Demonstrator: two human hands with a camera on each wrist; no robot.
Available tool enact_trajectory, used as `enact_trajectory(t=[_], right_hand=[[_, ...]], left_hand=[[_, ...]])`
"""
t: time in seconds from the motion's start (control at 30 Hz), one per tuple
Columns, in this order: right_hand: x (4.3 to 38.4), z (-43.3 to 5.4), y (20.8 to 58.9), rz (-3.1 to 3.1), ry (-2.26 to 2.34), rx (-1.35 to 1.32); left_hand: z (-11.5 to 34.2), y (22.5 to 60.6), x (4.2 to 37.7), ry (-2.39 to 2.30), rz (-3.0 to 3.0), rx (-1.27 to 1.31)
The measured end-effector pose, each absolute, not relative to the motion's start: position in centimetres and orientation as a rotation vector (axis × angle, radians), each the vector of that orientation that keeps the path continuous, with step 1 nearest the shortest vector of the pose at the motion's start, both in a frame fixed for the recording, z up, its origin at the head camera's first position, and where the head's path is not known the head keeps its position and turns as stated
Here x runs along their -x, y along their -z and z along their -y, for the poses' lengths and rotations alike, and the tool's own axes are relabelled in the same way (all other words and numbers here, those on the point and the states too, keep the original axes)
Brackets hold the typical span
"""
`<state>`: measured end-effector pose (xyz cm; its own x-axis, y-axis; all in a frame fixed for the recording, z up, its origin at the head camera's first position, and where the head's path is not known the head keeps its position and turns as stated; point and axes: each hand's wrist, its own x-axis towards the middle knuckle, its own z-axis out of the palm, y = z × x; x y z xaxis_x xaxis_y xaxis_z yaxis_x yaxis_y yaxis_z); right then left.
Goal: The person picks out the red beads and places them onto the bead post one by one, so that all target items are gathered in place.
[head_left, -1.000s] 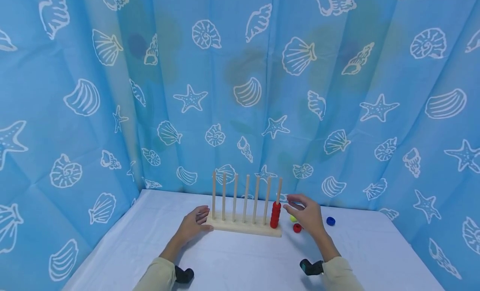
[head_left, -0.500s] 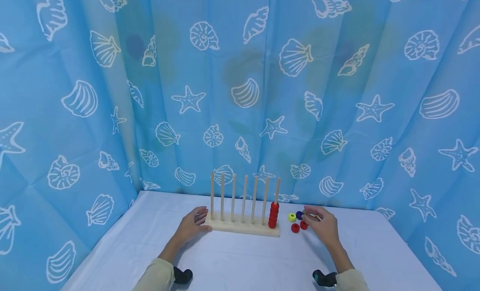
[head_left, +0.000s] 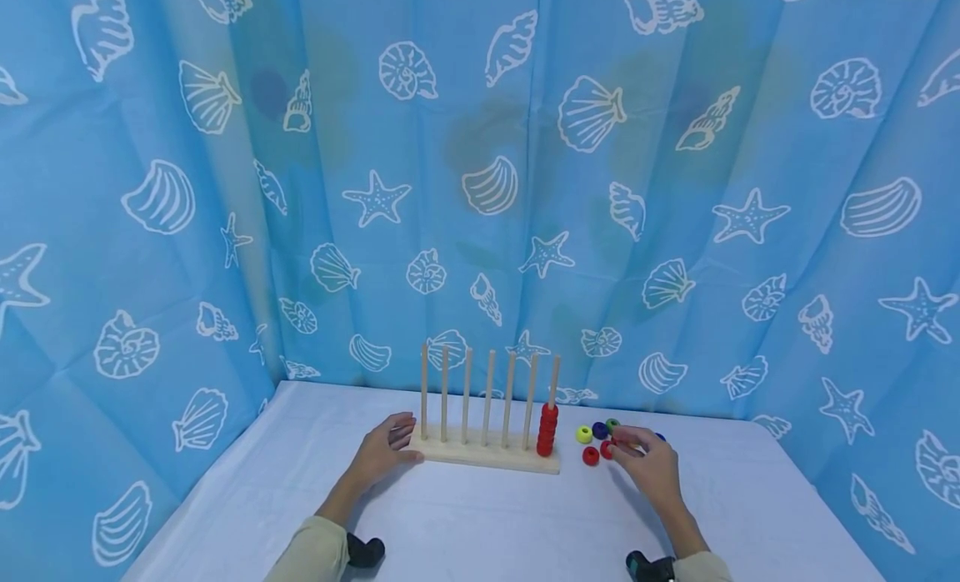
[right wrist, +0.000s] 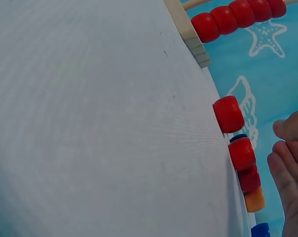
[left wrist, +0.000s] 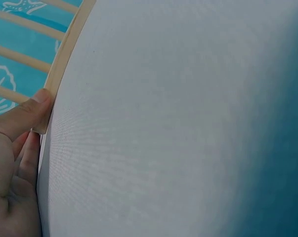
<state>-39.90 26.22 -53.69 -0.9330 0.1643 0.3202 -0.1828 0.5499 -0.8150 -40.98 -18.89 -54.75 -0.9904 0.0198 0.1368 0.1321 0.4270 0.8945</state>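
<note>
A wooden peg rack with several upright pegs stands on the table. Its rightmost peg carries a stack of red beads. My left hand grips the rack's left end; in the left wrist view the thumb lies on the base's front. To the right of the rack, my right hand is over loose beads, thumb and fingers apart with nothing between them. Near its fingertips are a red bead, a green bead and a blue bead. Part of the bead group is hidden behind this hand.
Other loose beads include a yellow bead, a red bead and an orange bead. A white cloth covers the table. A blue shell-print curtain rises behind and on both sides. Each wrist wears a black device.
My right hand has moved right from beside the red stack to the loose beads, and its fingers have drawn back slightly, uncovering a green bead. My left hand stays on the rack.
</note>
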Motion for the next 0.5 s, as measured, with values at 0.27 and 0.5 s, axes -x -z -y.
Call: enact_trajectory(t=[0.27,0.5], right_hand=[[40.2,-26.3,54.3,2.464,-1.346,-0.04],[40.5,-26.2,55.2,2.443,-1.25,-0.035]], left_hand=[[19.1,54.8,41.3,1.61,2.565,0.14],[18.9,54.7,41.0,1.627,2.561,0.132]])
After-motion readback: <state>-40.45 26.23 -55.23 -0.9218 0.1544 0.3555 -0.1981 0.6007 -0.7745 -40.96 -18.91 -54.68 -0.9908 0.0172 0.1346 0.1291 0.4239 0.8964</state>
